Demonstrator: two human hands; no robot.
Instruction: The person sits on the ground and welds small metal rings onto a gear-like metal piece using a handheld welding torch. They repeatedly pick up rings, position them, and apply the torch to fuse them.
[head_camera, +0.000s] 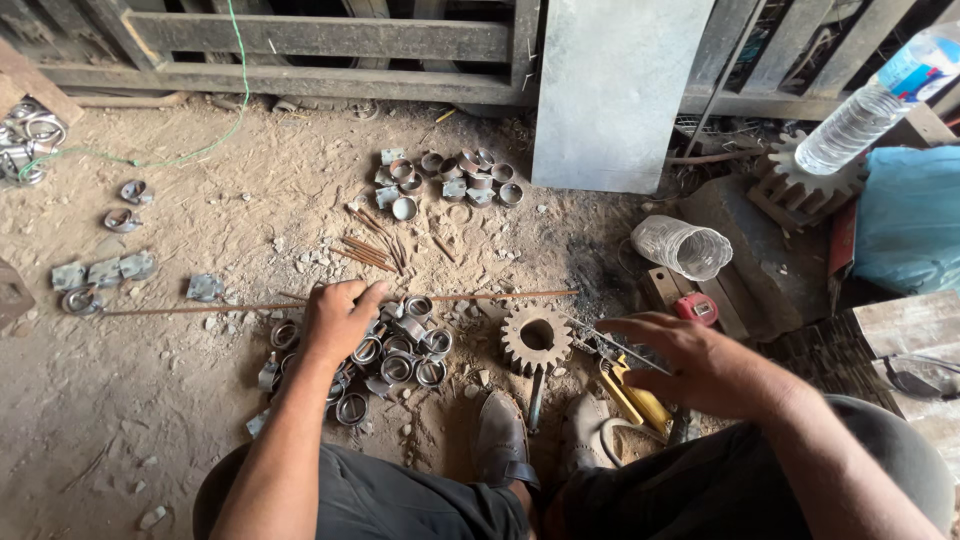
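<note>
The person's left hand (340, 318) rests palm down on a heap of short grey metal rings (400, 355) lying on the sandy ground, its fingers curled loosely together over the nearest pieces; whether it actually grips one is hard to tell from this angle. A long thin rusty rod (300, 305) lies across the dirt just beyond the knuckles, running past the heap towards a worn steel gear wheel (537, 338) that lies flat just beside the rings. The right hand (690, 360) hovers low on the other side of the gear, fingers bent and slightly spread, with a thin metal wire (610, 345) passing under the fingertips and a yellow-handled tool (635, 398) on the ground beneath it. A second cluster of similar rings and caps (450, 178) sits well apart, farther out near an upright grey metal sheet (610, 90). To the right stand a clear ribbed plastic cup (685, 247) on its side and a clear plastic water bottle (865, 110) leaning on a larger toothed gear block (800, 190).
</note>
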